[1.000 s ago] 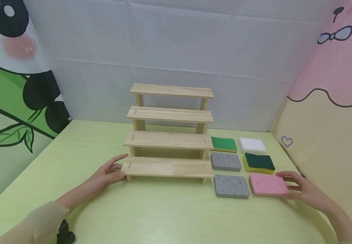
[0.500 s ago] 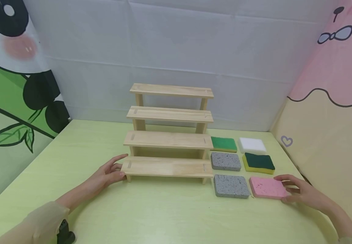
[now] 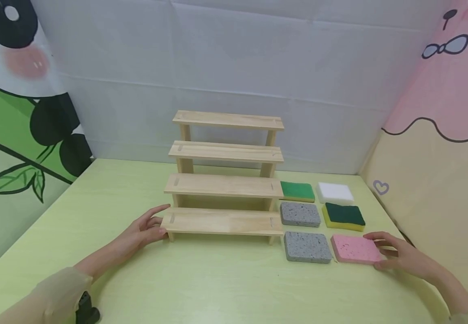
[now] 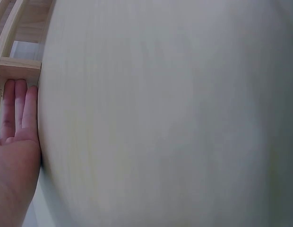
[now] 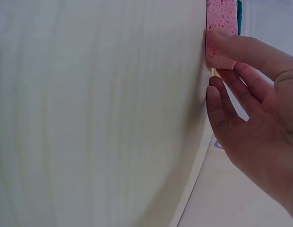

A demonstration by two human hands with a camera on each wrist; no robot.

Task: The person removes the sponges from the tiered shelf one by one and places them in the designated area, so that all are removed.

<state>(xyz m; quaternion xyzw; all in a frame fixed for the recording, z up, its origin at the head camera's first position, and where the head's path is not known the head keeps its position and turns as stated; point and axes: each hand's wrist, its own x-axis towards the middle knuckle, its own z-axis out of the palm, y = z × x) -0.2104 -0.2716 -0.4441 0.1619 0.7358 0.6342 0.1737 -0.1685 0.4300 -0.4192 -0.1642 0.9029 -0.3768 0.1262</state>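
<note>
Low at the left end of a four-step wooden shelf rack (image 3: 221, 221), my left hand (image 3: 138, 231) touches its lowest tier, thumb near the front edge. In the left wrist view, straight fingers (image 4: 20, 106) reach the rack's wooden foot (image 4: 21, 69). On the right, a pink sponge (image 3: 355, 249) with small pores lies flat on the table. My right hand (image 3: 408, 256) holds its right end between thumb and fingers. The right wrist view shows the thumb across the near side of the pink sponge (image 5: 222, 19), with the other fingers behind and below.
Left of the pink sponge lie two grey speckled sponges (image 3: 307, 247), one behind the other. Farther back are a dark green and yellow scouring sponge (image 3: 344, 216), a white sponge (image 3: 335, 193) and a green-topped sponge (image 3: 297, 191). Printed cloth walls (image 3: 234, 58) enclose the table.
The pink sponge has come down slightly at its right end and now lies flat, the right hand shifting slightly with it. The left hand and the rack have stayed put.
</note>
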